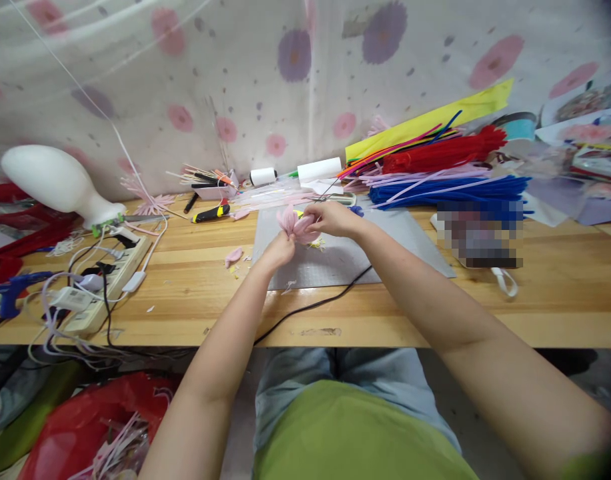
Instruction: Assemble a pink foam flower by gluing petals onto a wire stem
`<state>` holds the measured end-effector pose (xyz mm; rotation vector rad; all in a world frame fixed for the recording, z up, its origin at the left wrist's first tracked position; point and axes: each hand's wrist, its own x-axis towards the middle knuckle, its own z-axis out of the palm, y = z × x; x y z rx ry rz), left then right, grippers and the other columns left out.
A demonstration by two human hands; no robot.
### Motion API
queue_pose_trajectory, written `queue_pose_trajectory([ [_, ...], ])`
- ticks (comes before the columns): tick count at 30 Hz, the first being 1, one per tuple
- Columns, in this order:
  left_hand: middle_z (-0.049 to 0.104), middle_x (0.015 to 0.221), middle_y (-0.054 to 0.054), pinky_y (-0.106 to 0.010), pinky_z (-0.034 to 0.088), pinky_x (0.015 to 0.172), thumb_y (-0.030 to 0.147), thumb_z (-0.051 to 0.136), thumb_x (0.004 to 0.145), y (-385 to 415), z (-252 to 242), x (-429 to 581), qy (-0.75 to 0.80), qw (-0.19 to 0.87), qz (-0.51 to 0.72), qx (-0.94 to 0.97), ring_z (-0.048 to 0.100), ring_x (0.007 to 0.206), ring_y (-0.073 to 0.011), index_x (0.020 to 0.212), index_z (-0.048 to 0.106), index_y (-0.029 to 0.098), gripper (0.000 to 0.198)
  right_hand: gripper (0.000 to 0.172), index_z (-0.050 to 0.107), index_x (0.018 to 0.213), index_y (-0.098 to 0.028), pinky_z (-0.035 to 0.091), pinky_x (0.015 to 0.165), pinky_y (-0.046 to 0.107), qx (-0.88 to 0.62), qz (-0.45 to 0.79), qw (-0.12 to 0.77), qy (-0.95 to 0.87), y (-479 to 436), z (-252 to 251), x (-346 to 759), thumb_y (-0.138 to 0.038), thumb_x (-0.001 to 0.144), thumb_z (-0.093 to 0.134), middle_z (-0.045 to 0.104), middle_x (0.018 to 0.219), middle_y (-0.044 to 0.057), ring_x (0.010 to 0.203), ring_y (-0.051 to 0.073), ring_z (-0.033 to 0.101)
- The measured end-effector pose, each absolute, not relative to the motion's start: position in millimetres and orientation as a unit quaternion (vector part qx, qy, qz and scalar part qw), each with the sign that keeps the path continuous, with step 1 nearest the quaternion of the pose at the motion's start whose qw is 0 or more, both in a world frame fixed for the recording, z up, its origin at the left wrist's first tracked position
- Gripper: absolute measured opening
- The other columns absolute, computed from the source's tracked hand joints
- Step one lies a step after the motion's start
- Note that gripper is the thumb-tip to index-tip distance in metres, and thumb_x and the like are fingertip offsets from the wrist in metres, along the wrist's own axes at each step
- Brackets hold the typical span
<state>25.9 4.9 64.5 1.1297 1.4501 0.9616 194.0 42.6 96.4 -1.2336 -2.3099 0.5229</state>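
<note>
A pale pink flower (299,230) with fuzzy petals, seemingly of pipe cleaner, is held above a grey mat (395,250). My left hand (279,251) is closed on its lower left side, with the fingertips pinched at the petals. From the right, my right hand (334,219) bends its fingers in and pinches the flower's right side; the fingertips are partly hidden. Thin dark lines, perhaps wire, show just above those fingers. Yellow bits (316,245) lie beneath the flower. A loose pink petal (233,257) rests on the table left of the mat.
Behind the mat lie blue pipe cleaners (450,190), red ones (445,152) and a yellow-handled cutter (211,213). A power strip (110,287), glue gun (15,293) and white foam head form (60,177) are leftward. A black cable (310,306) crosses the front.
</note>
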Motion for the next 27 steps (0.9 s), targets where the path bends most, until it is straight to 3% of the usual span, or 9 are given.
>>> queue_pose_trajectory([
  [3,0.065,0.103,-0.015,-0.030,0.044,0.089,0.018,0.062,0.072,2.8,67.7,27.7,0.629,0.428,0.404,0.508,0.047,0.126,-0.0310,0.073,0.052,0.019,0.010,0.021,0.065,0.089,-0.018,0.035,0.063,0.025,-0.452,0.201,0.238,-0.835,44.5,94.6,194.4,-0.022,0.068,0.067,0.066,0.076,0.000,0.071,0.016,0.057],
  [11,0.064,0.101,-0.015,-0.034,0.044,0.085,0.024,0.064,0.073,-1.0,70.1,36.0,0.682,0.373,0.378,0.503,0.048,0.125,-0.0346,0.067,0.043,0.022,0.022,0.032,0.061,0.101,-0.018,0.037,0.066,0.027,-0.463,0.188,0.243,-0.831,46.1,89.2,194.6,-0.022,0.070,0.067,0.066,0.081,0.002,0.072,0.018,0.056],
  [15,0.064,0.099,-0.014,-0.036,0.042,0.087,0.028,0.060,0.078,-6.4,68.8,40.0,0.703,0.318,0.321,0.550,0.052,0.120,-0.0338,0.069,0.041,0.022,0.022,0.032,0.059,0.103,-0.017,0.036,0.064,0.027,-0.464,0.191,0.251,-0.828,43.3,87.5,196.9,-0.024,0.072,0.065,0.064,0.077,0.001,0.068,0.017,0.055],
  [19,0.065,0.100,-0.014,-0.035,0.041,0.087,0.029,0.060,0.078,-9.3,69.8,40.9,0.695,0.329,0.348,0.536,0.051,0.121,-0.0319,0.070,0.042,0.022,0.021,0.036,0.056,0.107,-0.018,0.038,0.066,0.027,-0.454,0.203,0.264,-0.826,40.8,84.9,197.8,-0.025,0.072,0.063,0.065,0.082,0.002,0.072,0.017,0.057],
  [23,0.066,0.104,-0.017,-0.039,0.040,0.091,0.035,0.055,0.083,-6.6,70.2,40.8,0.713,0.285,0.299,0.567,0.054,0.118,-0.0327,0.080,0.047,0.022,0.016,0.050,0.052,0.114,-0.019,0.043,0.071,0.029,-0.452,0.220,0.298,-0.812,38.1,79.5,191.8,-0.029,0.067,0.067,0.064,0.108,0.006,0.085,0.020,0.061],
  [27,0.064,0.109,-0.022,-0.045,0.040,0.089,0.040,0.035,0.091,-5.2,69.8,42.8,0.731,0.195,0.201,0.623,0.060,0.109,-0.0361,0.098,0.051,0.018,0.028,0.069,0.044,0.127,-0.020,0.044,0.074,0.031,-0.508,0.190,0.303,-0.783,29.9,79.4,179.5,-0.028,0.064,0.070,0.067,0.107,0.009,0.092,0.025,0.063],
])
